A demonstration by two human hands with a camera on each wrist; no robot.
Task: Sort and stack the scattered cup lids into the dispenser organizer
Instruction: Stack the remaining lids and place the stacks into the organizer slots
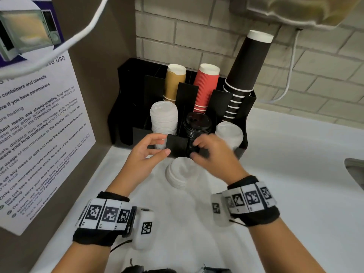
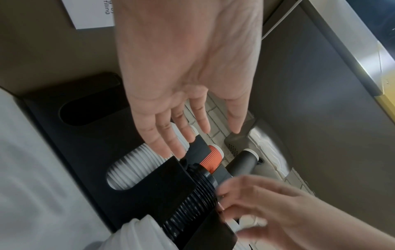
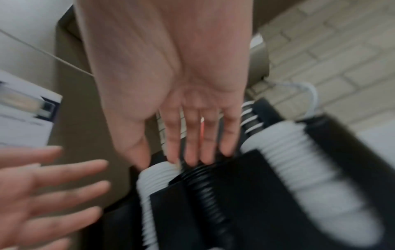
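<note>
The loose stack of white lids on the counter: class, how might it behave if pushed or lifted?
The loose white lid stack probably feels light, being thin plastic. It lies tilted on the counter, so a push may slide or fan it. Nested lids could separate if lifted by the top.

Head cam: high, facing fwd/down over both wrists at organizer (image 1: 126, 107) on tabletop (image 1: 285, 174). Wrist cams: very close, looking along palms toward organizer front; right view blurred. All three share black lid stack (image 1: 197, 125) and front slots.

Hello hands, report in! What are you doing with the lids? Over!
Left hand open, empty. Right hand fingertips at black lid stack in organizer. White lids wait on counter, nothing blocking.
</note>
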